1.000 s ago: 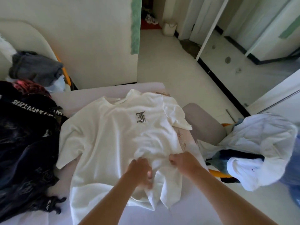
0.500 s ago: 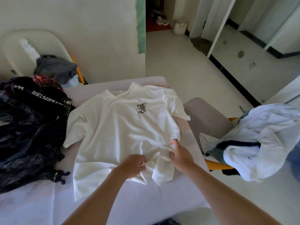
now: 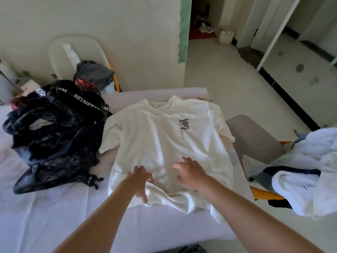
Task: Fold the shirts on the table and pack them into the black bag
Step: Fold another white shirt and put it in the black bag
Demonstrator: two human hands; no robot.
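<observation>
Left hand and right hand open on white shirt, hem rumpled.

Shirt, under the left fingers and right fingers: plain off-white, with one dark grey blackletter "F" beyond the right fingers. Bag, left of the left fingers: black with a faint grey hexagon print; strap black with white block lettering. Surface, nearer than the fingers: pale lilac-white. Garment heap, right of the right fingers: white with navy and teal patches. Chair beside it: grey seat, orange frame.
</observation>
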